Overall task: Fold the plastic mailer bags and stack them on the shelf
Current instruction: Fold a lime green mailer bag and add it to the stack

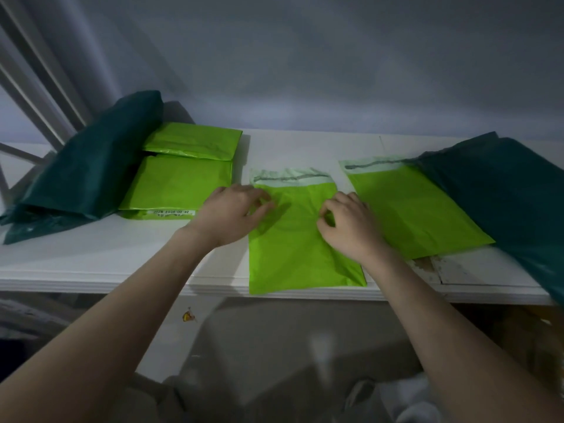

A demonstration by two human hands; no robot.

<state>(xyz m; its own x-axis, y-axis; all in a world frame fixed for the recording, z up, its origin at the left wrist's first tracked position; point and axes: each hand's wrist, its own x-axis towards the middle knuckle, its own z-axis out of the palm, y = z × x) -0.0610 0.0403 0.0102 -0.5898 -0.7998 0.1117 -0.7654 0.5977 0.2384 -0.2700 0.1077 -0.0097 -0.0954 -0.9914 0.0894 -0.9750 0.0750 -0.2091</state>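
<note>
Item: one lime-green mailer bag (300, 245), unfolded, lying flat on the white shelf (91, 254), its long axis running away from the person and its near end just overhanging the front edge. The pale adhesive flap (290, 176) is at the far end, beyond both hands. Left hand (235, 213): on the bag's upper left edge, fingers bent with their tips on the plastic; whether they pinch it cannot be told. Right hand (348, 222): on the bag's upper right part, fingers curled, apparently gathering a small pinch of film. Both hands sit equally near the far half of the bag, so a fold toward the person looks the likely next step. Right of it: a second unfolded lime-green bag (412, 209), flap also at the far end, partly under a dark green bag (503, 190). Left of it: a stack of folded lime-green bags (180, 181) with a printed label on its near edge, leaning against another dark green bag pile (85, 175). No containers present; the shelf carries everything. Judged: some bags folded, at least two left.
</note>
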